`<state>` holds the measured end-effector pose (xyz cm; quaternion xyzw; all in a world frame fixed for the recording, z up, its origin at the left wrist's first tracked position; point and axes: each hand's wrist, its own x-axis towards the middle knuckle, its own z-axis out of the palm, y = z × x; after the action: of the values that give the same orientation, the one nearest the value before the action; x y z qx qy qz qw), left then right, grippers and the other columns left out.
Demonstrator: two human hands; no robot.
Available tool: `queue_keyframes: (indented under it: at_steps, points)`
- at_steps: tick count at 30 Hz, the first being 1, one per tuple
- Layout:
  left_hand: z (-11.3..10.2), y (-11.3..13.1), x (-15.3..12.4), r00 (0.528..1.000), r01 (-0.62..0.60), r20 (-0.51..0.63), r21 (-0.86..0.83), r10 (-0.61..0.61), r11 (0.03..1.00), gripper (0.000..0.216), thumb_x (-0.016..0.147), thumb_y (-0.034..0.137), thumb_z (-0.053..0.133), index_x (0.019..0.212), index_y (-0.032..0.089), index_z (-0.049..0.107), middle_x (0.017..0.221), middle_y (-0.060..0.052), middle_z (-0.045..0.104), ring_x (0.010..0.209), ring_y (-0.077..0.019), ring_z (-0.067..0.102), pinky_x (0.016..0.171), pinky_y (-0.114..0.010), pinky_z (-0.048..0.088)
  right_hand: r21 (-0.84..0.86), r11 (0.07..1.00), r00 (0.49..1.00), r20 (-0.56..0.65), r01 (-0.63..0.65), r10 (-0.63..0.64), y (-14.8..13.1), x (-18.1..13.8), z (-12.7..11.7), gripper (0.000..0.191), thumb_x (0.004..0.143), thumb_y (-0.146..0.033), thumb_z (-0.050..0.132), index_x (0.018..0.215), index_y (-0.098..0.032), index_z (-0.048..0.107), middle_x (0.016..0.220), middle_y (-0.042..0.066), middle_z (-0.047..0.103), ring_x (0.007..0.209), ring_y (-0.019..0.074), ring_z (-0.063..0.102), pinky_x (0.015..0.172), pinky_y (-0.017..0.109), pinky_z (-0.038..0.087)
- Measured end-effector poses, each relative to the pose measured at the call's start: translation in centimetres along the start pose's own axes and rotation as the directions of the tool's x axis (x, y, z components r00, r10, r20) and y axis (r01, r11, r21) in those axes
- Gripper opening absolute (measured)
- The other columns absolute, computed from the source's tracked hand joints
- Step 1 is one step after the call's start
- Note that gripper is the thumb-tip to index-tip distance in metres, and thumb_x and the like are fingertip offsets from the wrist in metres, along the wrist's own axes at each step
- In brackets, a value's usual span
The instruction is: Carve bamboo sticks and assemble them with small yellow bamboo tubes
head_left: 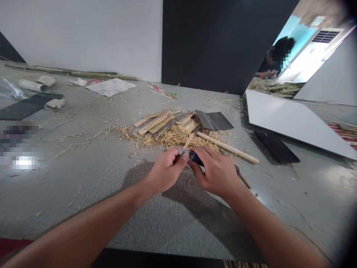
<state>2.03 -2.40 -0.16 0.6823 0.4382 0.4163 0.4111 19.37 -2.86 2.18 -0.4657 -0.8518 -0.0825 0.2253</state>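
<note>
In the middle of the head view, my right hand (216, 167) is wrapped round a knife (196, 159) with a dark blue and black handle. The end of its handle sticks out past my palm. A short piece of the grey blade shows at my left thumb. My left hand (169, 167) is closed, with thumb and fingers pinched on a thin, pale bamboo strip (189, 140) at the blade. My fingers hide much of the strip. Just beyond both hands lies a heap of curly shavings (156, 139) with split bamboo pieces (157, 123) on top.
A pale wooden stick (231, 148) and a black phone-like slab (277, 147) lie to the right, near a white panel (295, 123). A bent dark sheet (214, 120) touches the heap. Paper (111, 86) and bamboo poles (80, 72) lie back left. A person (276, 59) shows upper right.
</note>
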Motion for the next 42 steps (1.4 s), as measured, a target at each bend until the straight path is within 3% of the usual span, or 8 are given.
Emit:
queue_keyframes:
  at_steps: [4,11,16,21,29,42]
  points:
    - [-0.1,0.0,-0.2,0.999,0.006,0.043,-0.041,-0.004,0.999,0.028,0.094,0.039,0.045,0.079,0.016,0.052,0.06,0.003,0.046,0.055,-0.0101,0.04,0.052,-0.022,0.032,0.02,1.0,1.0,0.01,0.006,-0.006,0.1,0.0,-0.1,0.035,0.094,-0.041,0.044,0.109,-0.016,0.063,0.094,0.008,0.07,0.078,0.0211,0.065,0.057,0.03,0.036]
    - [-0.3,0.1,0.1,0.998,-0.056,-0.015,0.147,0.059,0.988,0.029,0.093,0.036,0.045,0.074,0.016,0.053,0.062,0.002,0.05,0.058,-0.0111,0.042,0.053,-0.023,0.031,-0.065,0.998,0.998,-0.054,0.009,-0.012,0.0,-0.1,-0.2,0.033,0.093,-0.042,0.045,0.105,-0.018,0.064,0.09,0.005,0.07,0.071,0.0195,0.064,0.052,0.03,0.03]
    - [-0.3,0.3,0.2,0.998,-0.009,-0.052,0.206,0.02,0.978,0.04,0.094,0.042,0.044,0.062,0.017,0.044,0.056,0.004,0.041,0.052,-0.0096,0.036,0.048,-0.023,0.025,-0.088,0.996,0.996,-0.094,-0.018,0.009,0.0,-0.1,-0.4,0.034,0.093,-0.042,0.046,0.106,-0.017,0.063,0.091,0.006,0.07,0.073,0.0193,0.064,0.052,0.03,0.03]
    - [-0.3,0.2,0.2,0.999,0.015,-0.041,0.185,-0.007,0.983,0.043,0.094,0.045,0.042,0.061,0.018,0.042,0.056,0.004,0.037,0.053,-0.0095,0.034,0.048,-0.024,0.024,-0.059,0.998,0.996,-0.083,-0.022,0.017,0.1,-0.1,-0.3,0.034,0.093,-0.042,0.046,0.108,-0.016,0.063,0.094,0.007,0.07,0.075,0.0202,0.064,0.053,0.029,0.032]
    - [-0.2,-0.2,0.0,0.998,-0.065,0.016,0.069,0.064,0.995,0.031,0.094,0.038,0.043,0.069,0.019,0.04,0.063,0.004,0.039,0.056,-0.0095,0.035,0.05,-0.022,0.029,-0.028,1.0,1.0,-0.014,0.008,-0.009,0.4,0.0,-0.3,0.035,0.092,-0.041,0.046,0.11,-0.016,0.063,0.094,0.008,0.07,0.076,0.0204,0.064,0.054,0.029,0.034]
    - [-0.3,0.9,0.0,0.999,0.018,-0.05,0.244,-0.006,0.97,0.042,0.094,0.045,0.041,0.062,0.018,0.041,0.055,0.004,0.041,0.051,-0.0095,0.036,0.047,-0.023,0.025,-0.085,0.996,0.996,-0.088,-0.038,0.03,0.3,-0.1,-0.5,0.037,0.092,-0.042,0.046,0.113,-0.017,0.062,0.097,0.009,0.07,0.075,0.0197,0.064,0.053,0.029,0.033]
